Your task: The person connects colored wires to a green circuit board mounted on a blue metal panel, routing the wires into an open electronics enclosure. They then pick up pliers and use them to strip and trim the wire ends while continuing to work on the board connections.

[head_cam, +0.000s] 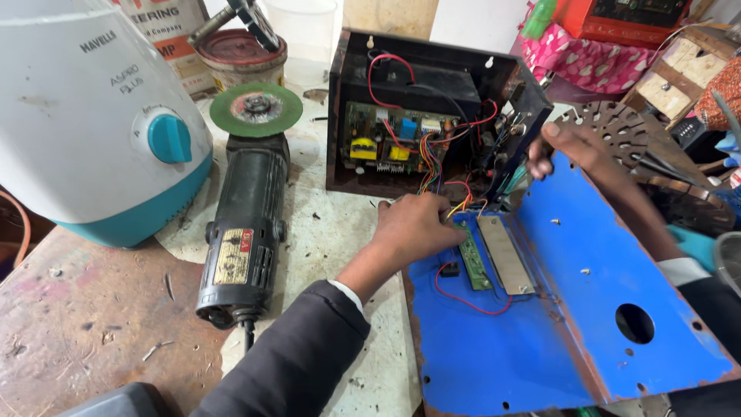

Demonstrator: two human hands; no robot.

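My left hand (417, 226) sits at the centre of the view, fingers curled down and pressed together on the near end of a small green circuit strip (472, 262) fixed to the inside of the blue metal panel (587, 309). Whether I am pinching a wire or only pressing on the board, I cannot tell; the fingertips are hidden. My right hand (575, 147), at 2 o'clock from the left, is closed over the panel's top edge, holding it tilted against the open black case (432, 116).

The wire bundle (455, 197) runs from the main circuit board (394, 139) in the case, at 12 o'clock from my left hand, down to the strip under my fingers. It looks short and taut.

Risks as I judge them:
- Panel slips from the right hand; bundle tears at its joints.
- Raw, rusted panel edge cuts the red wire (471, 301) looped at 5 o'clock from my left hand, or my knuckles.
- Angle grinder (243, 224) lies at 9 o'clock, disc bare, near my sleeve; a bump could roll it.
- Mixer base (93, 116) beyond at 10 o'clock crowds the bench.
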